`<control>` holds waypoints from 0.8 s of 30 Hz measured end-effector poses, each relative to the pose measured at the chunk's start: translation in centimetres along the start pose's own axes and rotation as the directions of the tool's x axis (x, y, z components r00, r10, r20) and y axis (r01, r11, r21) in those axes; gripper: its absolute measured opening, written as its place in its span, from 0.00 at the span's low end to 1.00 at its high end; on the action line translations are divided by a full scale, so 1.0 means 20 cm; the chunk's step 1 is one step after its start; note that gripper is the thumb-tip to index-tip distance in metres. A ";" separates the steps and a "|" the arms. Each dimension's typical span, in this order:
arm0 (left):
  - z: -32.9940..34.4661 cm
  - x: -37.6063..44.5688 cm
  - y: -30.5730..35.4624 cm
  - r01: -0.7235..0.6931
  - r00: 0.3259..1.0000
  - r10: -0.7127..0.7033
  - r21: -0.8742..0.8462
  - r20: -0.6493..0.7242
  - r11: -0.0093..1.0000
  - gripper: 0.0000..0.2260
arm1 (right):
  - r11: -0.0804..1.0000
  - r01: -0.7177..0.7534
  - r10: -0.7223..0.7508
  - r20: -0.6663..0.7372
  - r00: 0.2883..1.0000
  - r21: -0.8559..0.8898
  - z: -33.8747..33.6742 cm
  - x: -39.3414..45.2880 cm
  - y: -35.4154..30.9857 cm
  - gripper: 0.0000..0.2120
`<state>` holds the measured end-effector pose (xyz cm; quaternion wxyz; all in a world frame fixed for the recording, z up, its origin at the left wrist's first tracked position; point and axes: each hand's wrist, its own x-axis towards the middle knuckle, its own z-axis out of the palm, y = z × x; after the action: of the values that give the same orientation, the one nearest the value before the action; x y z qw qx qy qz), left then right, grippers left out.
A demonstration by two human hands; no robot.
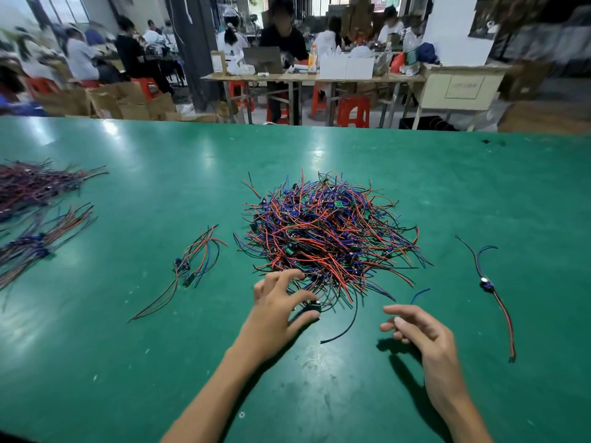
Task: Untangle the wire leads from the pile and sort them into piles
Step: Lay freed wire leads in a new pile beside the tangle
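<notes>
Right hand (415, 327) hangs over the green counter (128, 362) with fingers loose, holding nothing. Left hand (281, 298) is at the near edge of the big tangle (326, 231), fingers curled, seemingly pinching a small black piece on one lead, though that's hard to tell. Honestly most of the job looks left: that pile in the middle is still huge. Sorted so far: a small bunch (192, 263) just left of it, bigger bundles (35, 206) far left, and one lone lead (489, 282) off right.

bg: red plastic stools (353, 111) under wooden tables (319, 79) | cardboard boxes (128, 103) far left | seated workers (283, 36) behind | white boxes (347, 67) on tabletop
</notes>
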<state>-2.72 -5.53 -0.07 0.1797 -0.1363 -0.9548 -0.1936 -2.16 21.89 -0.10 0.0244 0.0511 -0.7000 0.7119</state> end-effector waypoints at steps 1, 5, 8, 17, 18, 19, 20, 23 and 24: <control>0.01 0.01 0.02 0.024 0.999 -0.025 -0.020 -0.040 1.000 0.11 | 0.999 -0.016 0.016 -0.013 1.000 -0.030 0.01 -0.01 -0.01 0.14; 0.02 0.01 0.09 0.044 0.981 -0.063 -0.107 -0.181 0.993 0.08 | 0.736 0.151 -0.185 0.019 0.983 -0.660 0.15 -0.05 -0.03 0.06; 0.04 -0.03 0.18 -0.087 0.959 0.064 -0.071 -0.276 0.994 0.11 | 0.777 0.117 -0.098 0.065 0.993 -0.618 0.28 -0.04 -0.07 0.11; 0.05 -0.06 0.21 -0.116 0.962 0.059 -0.204 -0.266 0.972 0.16 | 0.983 -0.123 0.112 0.084 0.990 0.139 0.28 0.00 0.00 0.10; 0.06 -0.06 0.20 -0.105 0.965 0.050 -0.207 -0.258 0.973 0.16 | 0.982 -0.110 0.104 0.045 0.994 0.156 0.28 0.00 0.00 0.13; 0.06 -0.06 0.20 -0.110 0.964 0.056 -0.200 -0.261 0.974 0.14 | 0.983 -0.086 0.089 -0.010 0.996 0.163 0.28 0.00 0.00 0.14; 0.06 -0.06 0.19 -0.120 0.961 0.063 -0.203 -0.270 0.972 0.10 | 0.986 -0.050 0.062 -0.074 0.995 0.160 0.28 0.01 0.01 0.16; 0.06 -0.08 0.19 -0.140 0.949 0.072 -0.205 -0.306 0.969 0.08 | 0.984 0.049 -0.014 -0.195 0.981 0.174 0.28 0.01 0.01 0.13; 0.06 -0.08 0.20 -0.138 0.943 0.069 -0.195 -0.325 0.971 0.09 | 0.981 0.058 -0.019 -0.204 0.979 0.187 0.27 0.00 0.01 0.12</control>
<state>-0.27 -1.80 -0.43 0.3243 -0.1722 -0.8787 -0.3052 -2.07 16.44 -0.24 0.1039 -0.0055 -0.6206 0.7772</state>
